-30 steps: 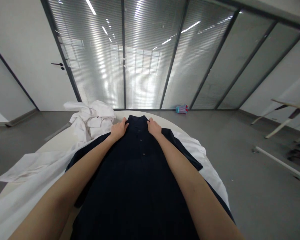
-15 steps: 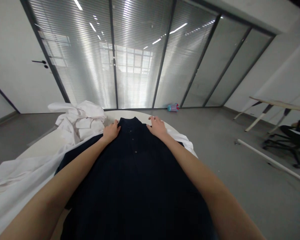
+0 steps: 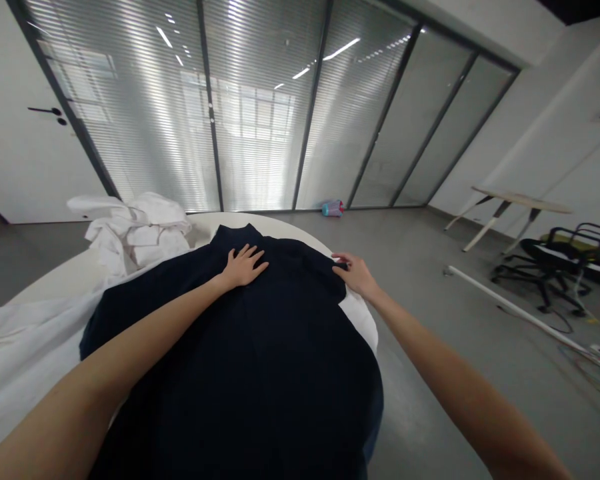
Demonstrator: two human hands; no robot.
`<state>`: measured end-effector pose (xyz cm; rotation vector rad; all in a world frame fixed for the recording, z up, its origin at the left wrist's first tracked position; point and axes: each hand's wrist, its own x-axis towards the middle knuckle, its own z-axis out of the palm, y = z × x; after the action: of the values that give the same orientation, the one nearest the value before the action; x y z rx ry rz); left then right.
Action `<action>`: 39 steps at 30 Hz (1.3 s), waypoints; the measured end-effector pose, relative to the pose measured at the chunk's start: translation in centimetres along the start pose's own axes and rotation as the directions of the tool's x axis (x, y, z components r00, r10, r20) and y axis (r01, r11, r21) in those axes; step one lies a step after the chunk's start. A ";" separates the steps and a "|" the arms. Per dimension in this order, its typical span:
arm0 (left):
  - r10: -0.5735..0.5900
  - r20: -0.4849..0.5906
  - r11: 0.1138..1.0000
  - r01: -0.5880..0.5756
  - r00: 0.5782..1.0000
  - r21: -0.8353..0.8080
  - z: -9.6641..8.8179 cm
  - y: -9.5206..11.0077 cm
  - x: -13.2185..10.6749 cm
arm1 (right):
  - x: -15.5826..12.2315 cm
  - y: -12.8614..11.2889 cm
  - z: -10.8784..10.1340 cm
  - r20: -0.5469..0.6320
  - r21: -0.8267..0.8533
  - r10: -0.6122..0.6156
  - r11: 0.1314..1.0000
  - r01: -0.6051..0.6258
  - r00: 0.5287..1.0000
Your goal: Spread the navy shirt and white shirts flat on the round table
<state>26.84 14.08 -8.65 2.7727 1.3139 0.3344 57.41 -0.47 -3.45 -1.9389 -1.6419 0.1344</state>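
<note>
A dark shirt (image 3: 240, 380) lies spread across the lower middle of the frame, collar toward the far edge of a round white table (image 3: 65, 283). The left hand (image 3: 243, 268) rests flat near the collar, fingers open; the right hand (image 3: 356, 275) sits at the shoulder edge, fingers curled and apparently pinching the cloth. No fold shows in the shirt so far (its lower end runs out of frame). A rumpled white pile (image 3: 135, 230) sits at upper left, and white cloth (image 3: 25, 340) trails at far left.
</note>
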 end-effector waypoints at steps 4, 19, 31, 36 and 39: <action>-0.008 -0.001 0.999 0.008 1.000 -0.031 0.3 -0.7 0.0 | 3.7 2.7 -2.4 -0.222 -0.070 -0.118 0.992 0.105 0.968; -0.134 -0.350 0.987 0.093 0.927 -0.130 -8.0 -8.5 -11.9 | 4.3 -3.4 1.4 -0.166 -0.307 -0.083 0.951 0.028 0.983; -0.653 0.030 0.639 0.572 0.757 -0.515 -9.7 -16.2 -23.9 | -1.6 -20.9 14.7 0.361 -0.098 -0.559 0.773 0.627 0.746; -0.622 0.028 0.580 0.484 0.783 -0.656 -11.2 -15.3 -24.4 | -2.7 -20.5 16.1 0.281 -0.126 -0.536 0.802 0.584 0.797; -0.619 -0.127 0.708 0.481 0.775 -0.518 -11.7 -16.5 -24.2 | -2.7 -20.2 16.0 0.284 -0.116 -0.536 0.804 0.583 0.795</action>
<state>-3.05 5.43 -3.71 1.8627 1.7760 0.8994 32.23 4.22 -7.46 -1.5153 -2.4109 -0.0394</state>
